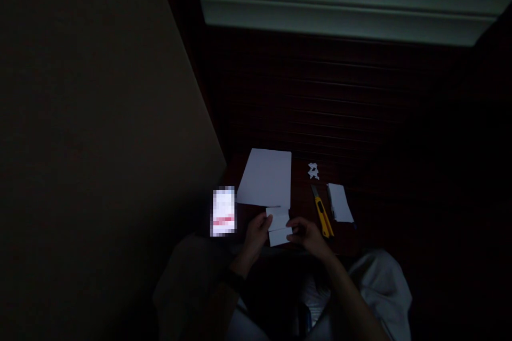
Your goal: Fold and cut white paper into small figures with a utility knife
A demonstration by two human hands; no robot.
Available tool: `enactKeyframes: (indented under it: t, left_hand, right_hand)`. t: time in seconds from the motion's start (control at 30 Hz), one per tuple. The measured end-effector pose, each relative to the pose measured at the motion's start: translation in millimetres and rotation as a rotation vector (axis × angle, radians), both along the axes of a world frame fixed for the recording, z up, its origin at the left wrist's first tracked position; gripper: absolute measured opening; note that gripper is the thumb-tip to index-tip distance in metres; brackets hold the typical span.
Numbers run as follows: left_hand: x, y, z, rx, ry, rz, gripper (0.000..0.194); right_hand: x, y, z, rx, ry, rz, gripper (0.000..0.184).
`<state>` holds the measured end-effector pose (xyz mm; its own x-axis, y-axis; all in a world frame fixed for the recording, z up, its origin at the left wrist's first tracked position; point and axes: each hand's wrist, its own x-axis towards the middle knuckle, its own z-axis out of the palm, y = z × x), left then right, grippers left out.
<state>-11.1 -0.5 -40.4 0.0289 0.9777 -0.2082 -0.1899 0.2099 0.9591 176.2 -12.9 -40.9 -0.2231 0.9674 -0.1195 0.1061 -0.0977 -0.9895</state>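
Observation:
A small white piece of paper (278,220) with a crease or edge across it lies between my hands, near the table's front edge. My left hand (258,229) grips its left side, thumb on top. At its right side, my right hand (306,234) pinches the paper between thumb and fingers. Just beyond lies a larger white sheet (266,177), its lower edge meeting the small paper. To the right of my right hand rests a yellow utility knife (322,216) with its blade pointing away. The dim light hides the finer finger detail.
A stack of white paper (340,202) lies right of the knife, with a dark blue tip under its near corner. Small paper scraps (313,171) sit farther back. A lit, pixelated screen (223,211) is at the left. A wall (100,117) rises on the left.

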Motion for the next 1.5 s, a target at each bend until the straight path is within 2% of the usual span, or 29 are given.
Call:
enactKeyframes:
  t: [0.17,0.33,0.47,0.6,0.7,0.87,0.97,1.1,1.3,1.4,1.5]
  left_hand:
    - [-1,1,-3.1,0.03,-0.002,-0.009,0.04]
    - [0,0,0.2,0.022,-0.021,-0.008,0.043]
    - [1,0,1.2,0.023,-0.003,-0.001,0.042]
    - [1,0,-0.2,0.046,0.033,-0.023,0.037]
    - [1,-1,1.1,0.024,0.057,-0.04,0.038]
    - [0,-1,2.8,0.005,0.062,-0.146,0.039]
    - [1,-1,0.4,0.04,0.065,-0.173,0.037]
    - [2,-1,-0.5,0.077,0.072,-0.189,0.038]
    - [1,-1,3.1,0.062,0.137,-0.192,0.038]
    - [0,-1,2.9,0.022,0.099,-0.202,0.038]
    - [0,-2,3.0,-0.003,0.051,-0.173,0.037]
  right_hand:
    - [0,1,-0.8,0.002,-0.007,0.013,0.028]
    - [0,1,-0.4,-0.044,0.089,0.032,0.05]
    - [-1,1,3.6,-0.035,0.01,0.025,0.032]
    - [-5,4,3.2,0.062,-0.02,-0.068,0.024]
    - [-8,6,-3.7,0.071,-0.037,-0.155,0.028]
    - [-11,7,-8.7,0.045,0.003,-0.254,0.04]
    - [-11,5,-3.8,0.043,0.027,-0.22,0.05]
    - [-9,4,-0.4,-0.025,0.035,-0.122,0.037]
    - [-4,4,-0.5,-0.073,0.093,-0.032,0.036]
    - [-2,4,1.9,-0.062,0.108,-0.056,0.037]
    - [-1,5,3.8,-0.088,0.13,-0.056,0.046]
